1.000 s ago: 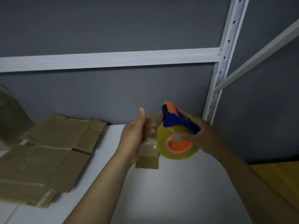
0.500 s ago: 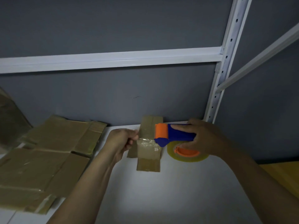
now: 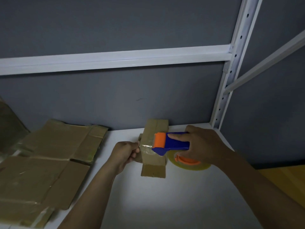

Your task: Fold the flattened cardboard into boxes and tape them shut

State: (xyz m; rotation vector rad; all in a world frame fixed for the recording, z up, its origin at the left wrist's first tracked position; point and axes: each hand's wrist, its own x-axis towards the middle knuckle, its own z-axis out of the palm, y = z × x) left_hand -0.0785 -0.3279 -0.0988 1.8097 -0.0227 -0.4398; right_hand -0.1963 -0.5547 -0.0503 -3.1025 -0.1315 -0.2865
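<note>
A small brown cardboard box [image 3: 154, 160] stands on the white shelf [image 3: 173, 200] near the grey back wall. My right hand [image 3: 203, 146] grips a blue and orange tape dispenser [image 3: 173, 143] with a roll of clear tape [image 3: 189, 163], its orange head lying on the box's top. My left hand [image 3: 125, 152] pinches the loose end of clear tape [image 3: 145, 147] at the box's left edge. The strip of tape runs across the top of the box between both hands.
Several flattened cardboard sheets [image 3: 46, 162] lie stacked on the left of the shelf. A white upright post [image 3: 231, 76] and a horizontal rail [image 3: 115, 58] frame the back. A wooden surface [image 3: 283, 182] shows at the lower right.
The dispenser came down from a raised position onto the box top and turned flat. My left hand shifted left, pulling the tape end over the box's left edge.
</note>
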